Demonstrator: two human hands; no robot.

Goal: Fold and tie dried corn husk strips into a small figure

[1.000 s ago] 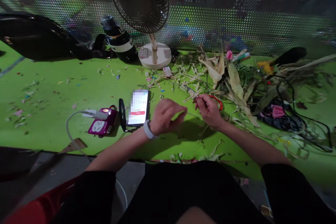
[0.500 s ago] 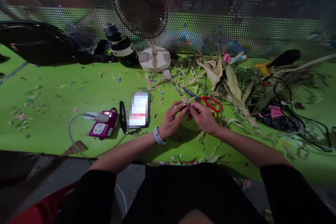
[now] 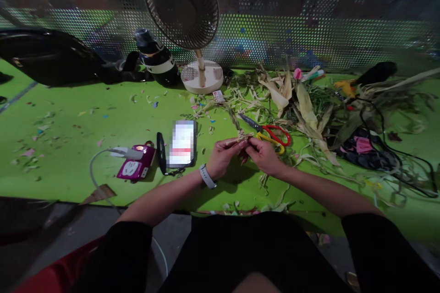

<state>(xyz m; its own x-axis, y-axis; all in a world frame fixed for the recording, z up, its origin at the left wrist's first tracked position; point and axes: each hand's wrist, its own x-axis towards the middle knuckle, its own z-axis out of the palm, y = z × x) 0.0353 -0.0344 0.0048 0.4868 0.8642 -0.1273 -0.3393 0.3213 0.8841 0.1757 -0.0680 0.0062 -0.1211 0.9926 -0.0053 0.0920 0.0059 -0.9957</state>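
Observation:
A small pale braided piece [image 3: 242, 134], apparently of corn husk strips, is pinched between my two hands above the green table. My left hand [image 3: 225, 153], with a grey-white watch band on the wrist, grips it from the left with thumb and fingers closed. From the right, my right hand [image 3: 264, 154] pinches the same piece, fingertips almost meeting those of the left. Just beyond the hands lies a pair of scissors [image 3: 256, 123] with one red and one yellow handle. Fingers partly cover the lower end of the braid.
Dried corn husks [image 3: 305, 105] and shredded strips pile up at the right. A fan [image 3: 202, 78], a dark bottle [image 3: 160, 64] and a black bag [image 3: 44, 57] stand along the back. A phone [image 3: 182, 144] and a purple power socket [image 3: 136, 163] with a cable lie left.
The braided piece has tipped and sunk slightly between my fingers. My right hand has shifted a little downward, showing more of the scissors' yellow handle.

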